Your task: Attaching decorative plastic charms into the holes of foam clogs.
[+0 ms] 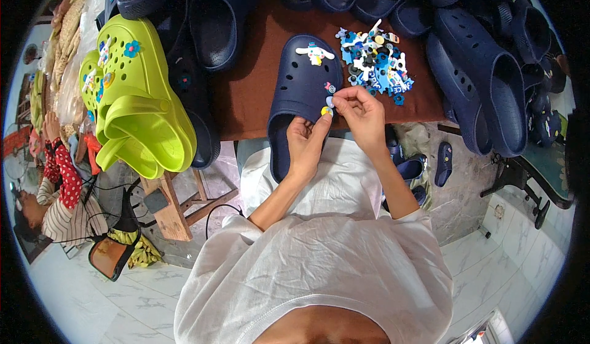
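A navy clog lies on the brown tabletop, toe away from me, its heel hanging over the near edge. My left hand grips its upper, fingers inside the opening and thumb outside. At the clog's right side, my right hand pinches a small pale-blue shoe charm against the upper. Just below that, a yellow-and-white charm touches the left thumb. A swirl charm with pink sits above the fingertips. A white long-eared character charm is on the toe. Loose charms are heaped to the right.
Lime-green clogs with charms stand at the left. Navy clogs line the table's back, with more stacked at the right. A wooden stool is below left. Another person works at far left.
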Tool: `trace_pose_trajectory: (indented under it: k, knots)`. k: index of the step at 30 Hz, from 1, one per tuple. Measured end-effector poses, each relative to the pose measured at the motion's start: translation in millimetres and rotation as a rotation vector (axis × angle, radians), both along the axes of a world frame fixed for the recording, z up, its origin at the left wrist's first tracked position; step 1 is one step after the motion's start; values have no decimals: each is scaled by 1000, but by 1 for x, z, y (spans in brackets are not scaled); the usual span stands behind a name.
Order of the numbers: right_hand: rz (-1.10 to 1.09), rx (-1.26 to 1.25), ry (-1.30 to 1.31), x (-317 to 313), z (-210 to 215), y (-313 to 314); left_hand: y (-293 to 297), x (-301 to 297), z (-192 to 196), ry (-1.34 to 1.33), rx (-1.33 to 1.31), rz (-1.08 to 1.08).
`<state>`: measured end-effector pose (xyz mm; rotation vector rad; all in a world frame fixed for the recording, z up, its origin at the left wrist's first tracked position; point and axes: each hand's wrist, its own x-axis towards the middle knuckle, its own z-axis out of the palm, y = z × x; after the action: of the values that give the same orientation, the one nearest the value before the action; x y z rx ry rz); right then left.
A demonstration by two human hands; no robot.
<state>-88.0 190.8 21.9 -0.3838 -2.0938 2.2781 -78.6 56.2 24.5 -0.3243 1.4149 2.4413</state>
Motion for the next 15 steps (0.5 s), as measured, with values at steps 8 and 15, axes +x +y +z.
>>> trace_pose_trajectory:
  k: [8, 15]
  knots:
    - [-62, 799, 398, 8, 11, -12, -1, 0, 0, -35, 27, 0]
    - [-5, 802, 396, 15, 13, -10, -4, -2, 0, -57, 66, -24]
